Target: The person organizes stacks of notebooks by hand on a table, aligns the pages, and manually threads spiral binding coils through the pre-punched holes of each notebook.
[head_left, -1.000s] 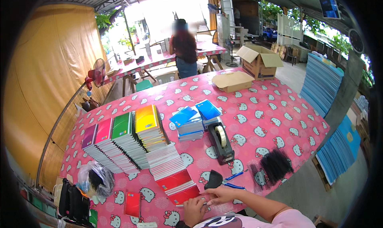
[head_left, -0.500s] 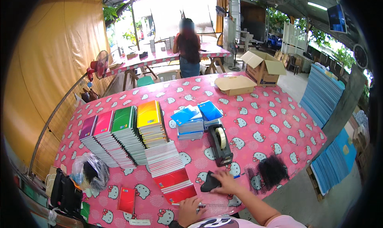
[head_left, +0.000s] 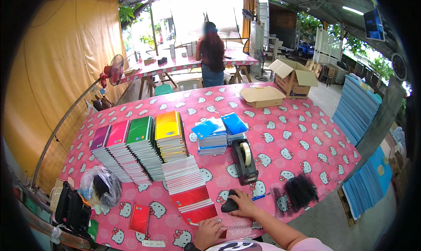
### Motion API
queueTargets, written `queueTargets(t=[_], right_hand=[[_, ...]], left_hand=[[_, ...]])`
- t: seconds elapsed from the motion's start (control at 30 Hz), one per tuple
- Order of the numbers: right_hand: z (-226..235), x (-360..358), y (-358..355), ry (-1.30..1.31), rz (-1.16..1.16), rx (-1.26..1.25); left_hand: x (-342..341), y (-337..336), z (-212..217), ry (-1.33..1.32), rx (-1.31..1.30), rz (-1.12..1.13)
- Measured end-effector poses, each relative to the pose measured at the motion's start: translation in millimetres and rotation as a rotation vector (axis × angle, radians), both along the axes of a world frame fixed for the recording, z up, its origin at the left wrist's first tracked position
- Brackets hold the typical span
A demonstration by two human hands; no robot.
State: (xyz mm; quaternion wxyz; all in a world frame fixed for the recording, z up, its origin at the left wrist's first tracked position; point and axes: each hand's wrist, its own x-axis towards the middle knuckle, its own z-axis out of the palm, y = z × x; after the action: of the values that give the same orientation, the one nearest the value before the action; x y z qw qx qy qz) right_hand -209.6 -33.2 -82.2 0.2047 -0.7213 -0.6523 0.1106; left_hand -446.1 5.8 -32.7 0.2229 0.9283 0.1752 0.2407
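Observation:
Near the table's front edge, my right hand [head_left: 242, 203] is closed over a dark, wedge-shaped object [head_left: 229, 202]; its exact kind does not show. My left hand [head_left: 209, 234] lies with its fingers stretched out on the tabletop, by the nearest red notebooks [head_left: 199, 214]. A small bit of red [head_left: 222, 233] shows at its fingertips, mostly covered. To the right of it runs a thin spiral coil [head_left: 240, 230]. A blue pen [head_left: 258, 198] lies just beyond my right hand. Farther on stands a black tape dispenser [head_left: 244, 162].
Stacks of yellow notebooks [head_left: 168, 126], green notebooks [head_left: 139, 130] and others line the left. Blue notebooks [head_left: 212, 137] sit mid-table. Black coils [head_left: 300, 191] lie right, a single red notebook [head_left: 140, 219] left. An open carton [head_left: 293, 82] is at the back; a person [head_left: 212, 53] stands beyond.
The whole view has shifted slightly. My left hand has slid a little, and a bit of red now shows at its fingertips. My right hand stays on the dark object.

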Motion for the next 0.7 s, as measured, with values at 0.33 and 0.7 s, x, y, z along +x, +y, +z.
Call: queueTargets(t=[0.33, 0.7], right_hand=[[42, -7, -13, 0.632, 0.164, -0.078], [46, -20, -24, 0.702, 0.334, -0.447]], left_hand=[[-3, -5, 9, 0.046, 0.042, 0.072], [-18, -3, -27, 0.089, 0.127, 0.155]])
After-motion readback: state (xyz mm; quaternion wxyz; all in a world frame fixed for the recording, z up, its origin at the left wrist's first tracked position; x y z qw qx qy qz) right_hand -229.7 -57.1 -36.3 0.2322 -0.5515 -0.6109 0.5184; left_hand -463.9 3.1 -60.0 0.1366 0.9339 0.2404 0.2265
